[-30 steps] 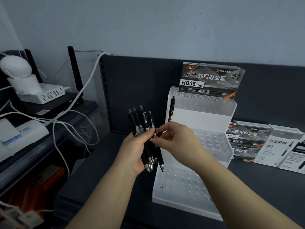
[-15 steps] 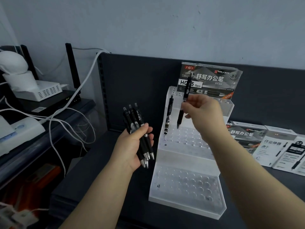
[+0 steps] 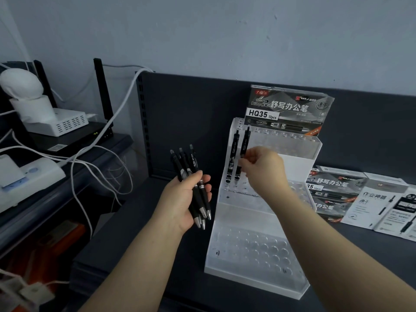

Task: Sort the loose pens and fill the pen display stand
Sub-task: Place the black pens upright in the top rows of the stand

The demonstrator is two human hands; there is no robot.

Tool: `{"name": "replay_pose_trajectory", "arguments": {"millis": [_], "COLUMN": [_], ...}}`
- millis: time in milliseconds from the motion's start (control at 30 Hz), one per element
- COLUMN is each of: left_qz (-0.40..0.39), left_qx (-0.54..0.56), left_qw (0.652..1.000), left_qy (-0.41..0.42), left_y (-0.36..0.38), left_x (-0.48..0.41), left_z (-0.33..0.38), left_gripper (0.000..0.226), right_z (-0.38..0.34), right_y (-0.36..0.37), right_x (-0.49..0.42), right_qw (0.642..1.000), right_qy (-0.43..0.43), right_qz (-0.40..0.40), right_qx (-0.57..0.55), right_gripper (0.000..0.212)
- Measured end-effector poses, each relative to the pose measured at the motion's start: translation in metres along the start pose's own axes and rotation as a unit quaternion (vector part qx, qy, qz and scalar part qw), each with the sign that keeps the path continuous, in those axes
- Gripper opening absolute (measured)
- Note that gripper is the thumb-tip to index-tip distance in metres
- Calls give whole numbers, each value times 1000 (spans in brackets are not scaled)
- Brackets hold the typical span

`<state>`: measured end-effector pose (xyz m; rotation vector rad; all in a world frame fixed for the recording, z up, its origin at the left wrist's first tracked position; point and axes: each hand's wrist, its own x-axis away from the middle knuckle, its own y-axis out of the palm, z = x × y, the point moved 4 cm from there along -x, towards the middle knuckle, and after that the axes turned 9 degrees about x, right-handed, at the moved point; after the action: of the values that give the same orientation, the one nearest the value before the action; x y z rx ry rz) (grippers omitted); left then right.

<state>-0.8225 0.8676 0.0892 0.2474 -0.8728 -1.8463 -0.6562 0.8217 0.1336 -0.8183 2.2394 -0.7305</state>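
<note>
Pen [image 3: 245, 145] pinched by right hand [image 3: 262, 170]

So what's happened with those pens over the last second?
The right hand pulled one pen out of the left hand's bunch, carried it up-right and lowered it into the stand beside the first pen; it still pinches it. The remaining pens, stand and boxes stayed put.
</note>
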Motion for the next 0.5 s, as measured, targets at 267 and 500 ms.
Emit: {"name": "replay_pose_trajectory", "arguments": {"millis": [267,500], "left_qz": [-18,-37], "left_qx": [-16,-9], "left_qw": [1000,999], "left_qy": [6,2], "left_y": [3,7], "left_x": [4,8], "left_z": [0,-1], "left_gripper": [10,16], "right_z": [-2,-5], "right_y": [3,-10], "right_x": [0,17], "right_qw": [997,999], "right_qy": [-10,-15], "right_qz": [-14,28], "right_qx": [73,-23], "right_gripper": [16,15]}}
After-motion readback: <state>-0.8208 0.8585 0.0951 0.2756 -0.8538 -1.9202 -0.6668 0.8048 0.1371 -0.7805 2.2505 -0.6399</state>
